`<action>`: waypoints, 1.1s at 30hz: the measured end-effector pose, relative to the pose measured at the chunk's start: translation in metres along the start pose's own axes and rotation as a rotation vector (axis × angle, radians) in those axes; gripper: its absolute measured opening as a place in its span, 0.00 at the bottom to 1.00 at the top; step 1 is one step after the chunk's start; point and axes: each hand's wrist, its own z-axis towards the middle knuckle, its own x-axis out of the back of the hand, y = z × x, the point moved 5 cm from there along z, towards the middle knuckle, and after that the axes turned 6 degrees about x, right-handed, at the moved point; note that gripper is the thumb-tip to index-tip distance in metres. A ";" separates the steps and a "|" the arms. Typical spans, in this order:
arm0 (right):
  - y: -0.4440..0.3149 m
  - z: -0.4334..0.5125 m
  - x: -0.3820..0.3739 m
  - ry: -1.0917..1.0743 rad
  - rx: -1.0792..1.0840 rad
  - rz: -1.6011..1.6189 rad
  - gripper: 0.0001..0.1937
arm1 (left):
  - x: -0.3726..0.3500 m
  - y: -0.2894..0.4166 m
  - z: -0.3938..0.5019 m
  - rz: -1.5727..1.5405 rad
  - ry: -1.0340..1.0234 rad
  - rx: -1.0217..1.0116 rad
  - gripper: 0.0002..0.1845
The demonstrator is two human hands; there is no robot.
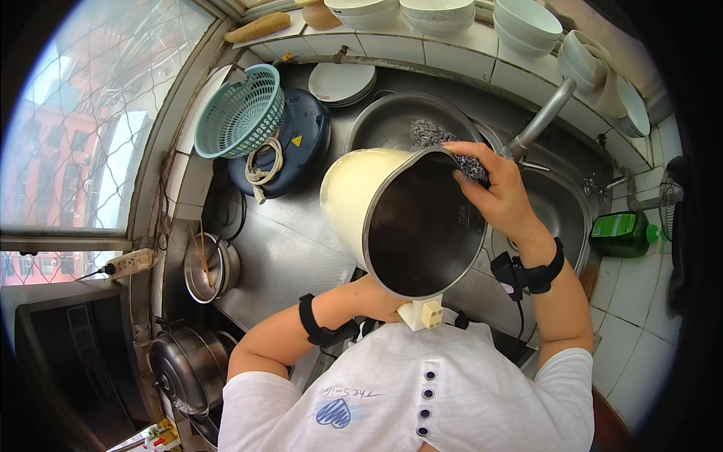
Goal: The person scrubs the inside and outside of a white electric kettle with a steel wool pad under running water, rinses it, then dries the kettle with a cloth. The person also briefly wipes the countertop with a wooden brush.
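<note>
A cream-coloured kettle body [353, 198] with a metal rim and a dark inside is tilted, its open mouth facing me. My left hand [381, 299] grips it low down, by the cream handle [421, 316] near my chest; part of that hand is hidden behind the kettle. At the top right of the rim, my right hand [500, 192] pinches a grey metal scouring pad [472, 169] between thumb and fingers, against the kettle's edge. Just behind the rim, more grey scouring mesh [430, 134] shows over a round steel basin [390, 113].
The steel faucet [542, 121] rises above the sink [556, 198] at right, beside a green soap bottle [621, 234]. At left are a teal basket [240, 116], a dark-blue round appliance [308, 135] and steel pots [226, 271]. Stacked plates [342, 82] and bowls [528, 25] line the back.
</note>
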 end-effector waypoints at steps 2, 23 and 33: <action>-0.004 0.012 0.001 -0.028 0.091 0.033 0.17 | 0.001 -0.001 0.005 0.258 0.109 0.016 0.25; 0.165 -0.146 -0.002 0.678 -0.723 0.750 0.13 | 0.074 -0.096 0.026 1.277 0.299 0.391 0.06; 0.145 -0.155 0.009 0.747 -0.758 0.569 0.16 | 0.075 -0.087 0.034 1.390 0.295 0.359 0.02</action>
